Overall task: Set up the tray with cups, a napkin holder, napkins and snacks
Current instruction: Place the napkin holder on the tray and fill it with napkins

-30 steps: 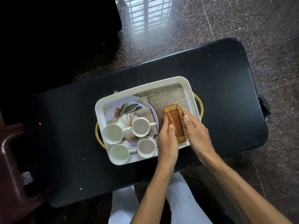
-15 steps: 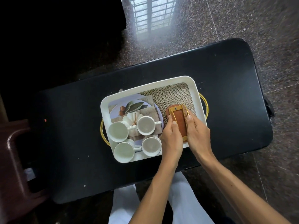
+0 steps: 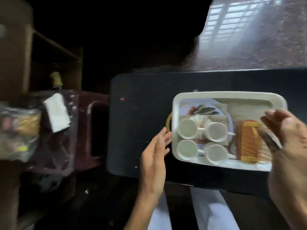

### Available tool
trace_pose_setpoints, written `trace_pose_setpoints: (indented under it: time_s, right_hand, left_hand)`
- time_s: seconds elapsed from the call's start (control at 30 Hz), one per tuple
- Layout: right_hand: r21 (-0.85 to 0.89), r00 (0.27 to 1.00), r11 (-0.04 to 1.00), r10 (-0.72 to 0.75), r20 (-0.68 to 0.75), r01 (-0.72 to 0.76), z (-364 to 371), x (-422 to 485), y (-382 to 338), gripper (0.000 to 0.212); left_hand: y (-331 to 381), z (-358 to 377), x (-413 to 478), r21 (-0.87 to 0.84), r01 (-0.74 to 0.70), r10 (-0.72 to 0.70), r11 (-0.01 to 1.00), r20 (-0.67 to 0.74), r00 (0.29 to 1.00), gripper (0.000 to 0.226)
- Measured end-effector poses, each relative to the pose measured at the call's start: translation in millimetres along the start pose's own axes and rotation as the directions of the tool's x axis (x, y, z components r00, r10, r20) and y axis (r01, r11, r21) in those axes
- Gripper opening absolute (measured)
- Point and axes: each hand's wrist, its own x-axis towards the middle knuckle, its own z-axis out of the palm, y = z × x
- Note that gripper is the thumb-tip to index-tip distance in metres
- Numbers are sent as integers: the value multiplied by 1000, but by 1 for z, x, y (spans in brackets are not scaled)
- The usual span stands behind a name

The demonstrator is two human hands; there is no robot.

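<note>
A white tray with gold handles lies on the black table. In its left half stand several white cups on a patterned plate. The brown and gold wire napkin holder stands in the right half on a burlap mat. My left hand hovers open just left of the tray, fingers straight, holding nothing. My right hand is raised open beside the napkin holder, apart from it. The view is blurred.
A dark red plastic stool stands left of the table. On it lie a white napkin stack and clear bags of snacks. A wooden shelf rises behind. Speckled stone floor lies beyond the table.
Both hands have let go of the napkin holder, which stays on the tray. My left hand moved left past the tray's edge. The view swung left, showing the stool with napkins and snacks.
</note>
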Motion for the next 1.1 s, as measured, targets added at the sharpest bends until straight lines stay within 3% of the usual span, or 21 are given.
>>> trace_pose_setpoints:
  time_s: [0.17,0.27,0.37,0.5,0.7,0.83,1.1]
  right_hand:
    - [-18,950,1000,19,313,-14,89,-38,0,29]
    - [-8,897,999,41,440,-42,154,-77,-5,41]
    - [-118,834,993,87,545,-27,217,-106,18,22]
    - [-262,753,965,188,631,-21,299,-140,50,21]
    - [-326,688,943,198,698,60,413,-177,63,23]
    - [-417,682,887,182,709,197,472,-188,68,40]
    - [-504,688,799,163,707,329,520,-191,91,25]
  left_hand:
    - [-7,-109,4,65,-19,34,998,-239,970,29]
    - [-13,-171,7,77,-35,60,996,-356,933,24]
    - [-22,-229,18,84,-42,76,996,-462,884,23]
    - [-39,-297,55,96,-17,70,995,-585,808,26]
    - [-48,-363,134,91,34,28,995,-602,798,29]
    - [-44,-377,172,261,42,120,964,-573,811,32]
    - [-26,-387,219,173,128,-10,977,-557,830,36]
